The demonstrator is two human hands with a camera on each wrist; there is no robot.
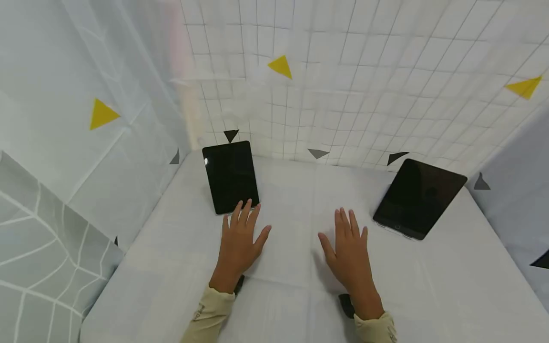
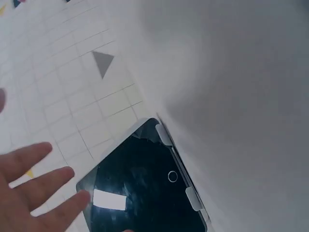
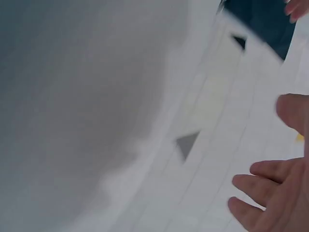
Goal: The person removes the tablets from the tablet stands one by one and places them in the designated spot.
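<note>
Two dark-screened tablets lean at the back of the white table. The left tablet stands upright against the wall side, and the right tablet is turned at an angle. My left hand is spread palm down, its fingertips overlapping the left tablet's lower edge in the head view; whether they touch it I cannot tell. In the left wrist view, white clips hold a tablet's lower edge beside the left fingers. My right hand, fingers straight and holding nothing, hovers left of the right tablet.
White cloth covers the table. Behind it hangs a gridded white sheet with yellow, grey and black triangles. Pale curtains close the sides, and a grey web-patterned cloth lies at left. Dark bands sit under the wrists.
</note>
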